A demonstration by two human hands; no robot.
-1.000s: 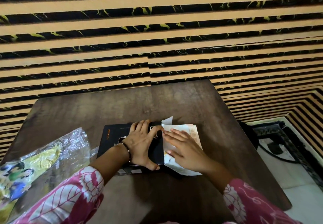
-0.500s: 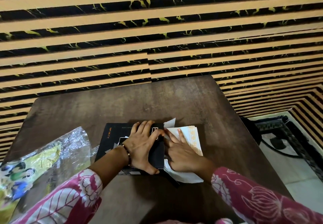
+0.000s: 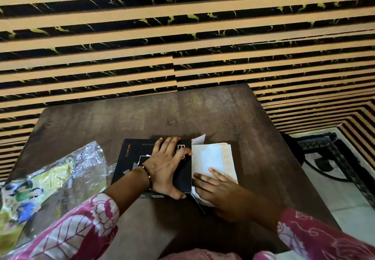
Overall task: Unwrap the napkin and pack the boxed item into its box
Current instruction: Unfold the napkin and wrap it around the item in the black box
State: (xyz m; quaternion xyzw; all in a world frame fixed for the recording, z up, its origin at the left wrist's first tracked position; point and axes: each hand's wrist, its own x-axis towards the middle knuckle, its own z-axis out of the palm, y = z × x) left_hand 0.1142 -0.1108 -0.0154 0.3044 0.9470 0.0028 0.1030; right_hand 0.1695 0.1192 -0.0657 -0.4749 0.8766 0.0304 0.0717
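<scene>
A flat black box [image 3: 134, 158] with orange lettering lies in the middle of the dark wooden table [image 3: 203, 113]. My left hand [image 3: 166, 168] lies spread on its lid, fingers straight and thumb at the near edge. A folded white item with a gold patterned border [image 3: 211, 158] sticks out of the box's right open end. My right hand [image 3: 219, 188] rests flat on the near part of that item, fingers pointing left toward the box. A white box flap [image 3: 199, 139] stands up at the far right corner.
A crumpled clear plastic wrapper with yellow, green and blue print [image 3: 46, 180] lies on the table's left side. The striped wall stands just behind the table. A dark floor mat and black cable [image 3: 328, 158] lie on the floor to the right.
My right hand has slid back toward me along the white item, uncovering more of it. My left hand stays on the box lid. The camera has tilted slightly.
</scene>
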